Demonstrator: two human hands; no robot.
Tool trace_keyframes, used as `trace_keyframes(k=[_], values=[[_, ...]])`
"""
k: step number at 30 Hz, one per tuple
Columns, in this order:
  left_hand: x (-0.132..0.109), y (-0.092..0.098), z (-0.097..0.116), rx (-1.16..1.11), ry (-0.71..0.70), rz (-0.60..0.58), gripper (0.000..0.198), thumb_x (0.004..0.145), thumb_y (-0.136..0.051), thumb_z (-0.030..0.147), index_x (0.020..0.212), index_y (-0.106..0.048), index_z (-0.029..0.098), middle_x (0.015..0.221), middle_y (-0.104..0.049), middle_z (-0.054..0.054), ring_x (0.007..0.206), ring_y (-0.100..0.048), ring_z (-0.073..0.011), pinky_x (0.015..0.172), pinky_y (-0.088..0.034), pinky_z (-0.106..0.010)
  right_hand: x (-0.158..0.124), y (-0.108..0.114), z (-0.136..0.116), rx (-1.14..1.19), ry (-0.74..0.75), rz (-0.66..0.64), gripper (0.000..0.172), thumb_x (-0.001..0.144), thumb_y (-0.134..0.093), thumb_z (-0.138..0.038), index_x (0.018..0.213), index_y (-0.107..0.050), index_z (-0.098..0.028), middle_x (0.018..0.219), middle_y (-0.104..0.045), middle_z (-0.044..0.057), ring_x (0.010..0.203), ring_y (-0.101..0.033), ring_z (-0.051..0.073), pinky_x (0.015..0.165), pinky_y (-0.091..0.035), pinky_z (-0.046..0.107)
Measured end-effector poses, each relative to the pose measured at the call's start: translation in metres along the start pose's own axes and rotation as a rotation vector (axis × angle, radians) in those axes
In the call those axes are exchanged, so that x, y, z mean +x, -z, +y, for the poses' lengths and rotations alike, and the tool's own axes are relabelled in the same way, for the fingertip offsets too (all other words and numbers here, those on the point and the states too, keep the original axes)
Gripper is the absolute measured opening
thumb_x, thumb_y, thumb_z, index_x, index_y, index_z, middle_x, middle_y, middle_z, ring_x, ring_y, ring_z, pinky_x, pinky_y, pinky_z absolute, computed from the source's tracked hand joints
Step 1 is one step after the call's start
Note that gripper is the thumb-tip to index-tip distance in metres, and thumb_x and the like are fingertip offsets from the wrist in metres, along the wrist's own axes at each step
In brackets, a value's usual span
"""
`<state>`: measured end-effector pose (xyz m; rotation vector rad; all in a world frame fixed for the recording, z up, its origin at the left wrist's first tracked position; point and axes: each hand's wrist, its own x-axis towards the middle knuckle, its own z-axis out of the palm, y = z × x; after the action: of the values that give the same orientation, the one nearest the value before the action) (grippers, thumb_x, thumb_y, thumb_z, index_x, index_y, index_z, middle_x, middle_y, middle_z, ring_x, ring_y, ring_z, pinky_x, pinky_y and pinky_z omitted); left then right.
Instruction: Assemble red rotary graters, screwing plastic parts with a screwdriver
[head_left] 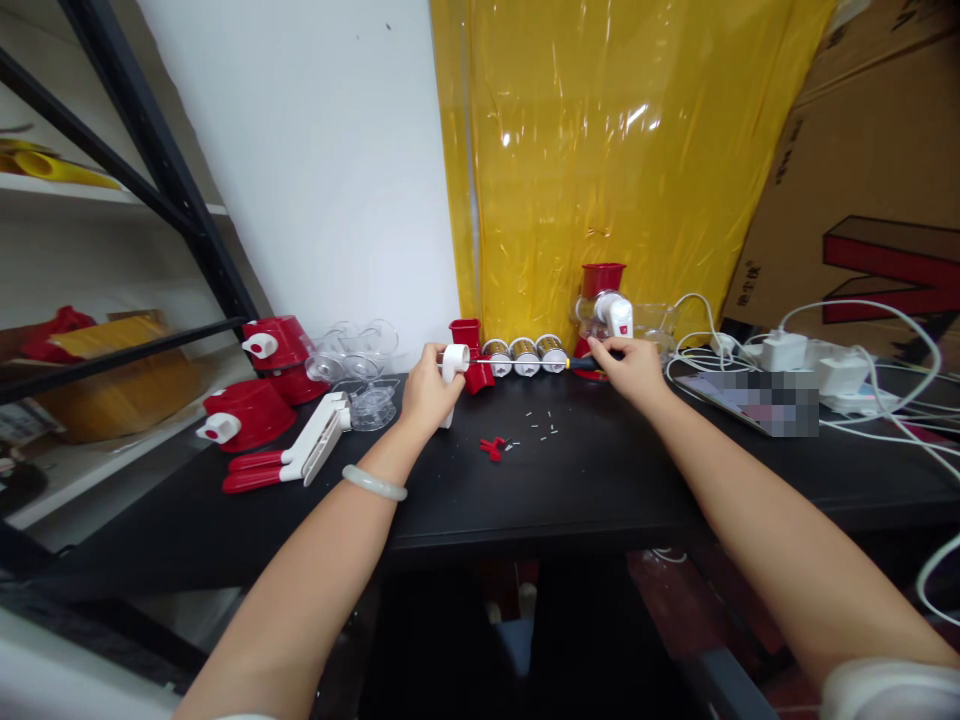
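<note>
My left hand (426,398) is closed around a white plastic part (456,360) with a round end, held just above the black table. In my right hand (634,372) is a screwdriver (581,364) with a black and yellow handle. Its long thin shaft points left and reaches the white part's round end; whether the tip sits in a screw cannot be made out. Below, between the hands, lie small red plastic pieces (492,448) and several tiny metal pins or screws (544,437). Metal grater drums (525,356) stand in a row behind the shaft.
Red bases (251,415), white-and-red handles (306,448) and clear plastic parts (367,355) occupy the left side. A red hopper piece (474,372) and an assembled rotary grater (604,280) stand at the back. On the right are a tablet (724,398), chargers (840,372) and loose white cables.
</note>
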<state>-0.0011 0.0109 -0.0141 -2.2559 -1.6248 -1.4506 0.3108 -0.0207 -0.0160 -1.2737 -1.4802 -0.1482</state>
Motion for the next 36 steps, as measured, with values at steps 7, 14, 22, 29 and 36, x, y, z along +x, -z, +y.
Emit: trace_keyframes(k=[7,14,22,29,36], values=[[0.001,0.003,0.002,0.013,0.017,0.005,0.034,0.075,-0.059,0.022,0.107,-0.049,0.023,0.106,-0.069,-0.004,0.090,-0.066,-0.0205,0.078,-0.049,-0.031,0.003,-0.001,0.000,0.198,-0.133,-0.151,0.046,0.073,-0.063,-0.062,0.071,-0.071,-0.016,0.065,-0.068,0.004,0.057,-0.057,0.014,0.053,-0.042,0.026],[0.002,0.004,-0.001,0.034,0.017,0.026,0.033,0.076,-0.059,0.023,0.108,-0.049,0.023,0.105,-0.068,-0.005,0.088,-0.066,-0.0212,0.078,-0.049,-0.032,0.003,-0.001,-0.004,0.548,-0.417,-0.309,0.045,0.058,-0.080,-0.048,0.091,-0.067,-0.020,0.093,-0.066,0.005,0.070,-0.057,0.012,0.044,-0.035,0.017],[0.002,0.003,-0.005,0.040,0.020,0.042,0.034,0.076,-0.059,0.024,0.109,-0.049,0.023,0.106,-0.068,-0.005,0.088,-0.066,-0.0219,0.077,-0.049,-0.032,0.004,0.005,-0.006,0.906,-0.501,-0.365,0.037,0.053,-0.076,-0.019,0.089,-0.067,-0.024,0.089,-0.058,-0.001,0.068,-0.056,0.009,0.050,-0.044,0.019],[0.004,0.004,-0.007,0.048,0.027,0.061,0.034,0.077,-0.059,0.025,0.109,-0.049,0.022,0.105,-0.068,-0.006,0.087,-0.066,-0.0224,0.075,-0.049,-0.032,0.003,0.001,-0.004,0.961,-0.411,-0.275,0.034,0.055,-0.086,-0.028,0.083,-0.067,-0.024,0.098,-0.061,0.000,0.084,-0.062,0.012,0.078,-0.059,0.032],[0.003,0.003,-0.005,0.050,0.023,0.048,0.034,0.076,-0.059,0.024,0.108,-0.049,0.023,0.104,-0.068,-0.005,0.087,-0.066,-0.0218,0.075,-0.049,-0.031,0.006,-0.007,0.004,0.875,-0.396,-0.185,0.038,0.057,-0.085,-0.045,0.078,-0.065,-0.021,0.096,-0.063,0.000,0.082,-0.066,0.013,0.073,-0.062,0.030]])
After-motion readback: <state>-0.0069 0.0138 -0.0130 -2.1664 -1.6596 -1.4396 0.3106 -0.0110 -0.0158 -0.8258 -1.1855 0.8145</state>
